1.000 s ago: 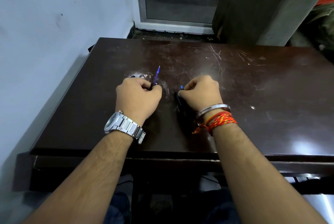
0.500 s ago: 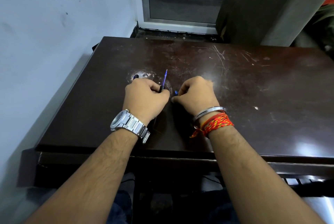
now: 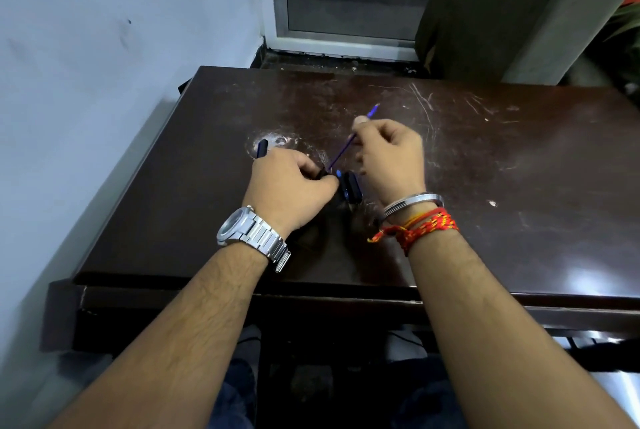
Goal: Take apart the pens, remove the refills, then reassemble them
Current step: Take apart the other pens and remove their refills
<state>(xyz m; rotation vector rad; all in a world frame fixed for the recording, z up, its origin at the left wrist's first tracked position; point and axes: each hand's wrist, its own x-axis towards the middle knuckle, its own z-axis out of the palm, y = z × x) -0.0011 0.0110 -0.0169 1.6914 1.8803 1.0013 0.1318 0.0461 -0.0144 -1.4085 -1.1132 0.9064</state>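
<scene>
The dark wooden table (image 3: 485,220) is filling the view, scratched and pushed against a pale wall (image 3: 86,82). Over its middle the left hand (image 3: 291,186) is curling shut around a dark pen barrel (image 3: 261,148), whose end is sticking out past the knuckles toward the wall. The right hand (image 3: 391,158) is pinching a thin blue refill (image 3: 346,148) between thumb and forefinger, the other fingers loosely folded. A second ago that refill was standing up out of the left fist while the right hand was resting closed on the table; now the right hand is drawing it away, up and to the right, with only its lower end near the barrel. Between the hands more dark pen parts (image 3: 350,186) are lying on the table. The refill looks nearly free, so this pen's removal step is probably finishing.
</scene>
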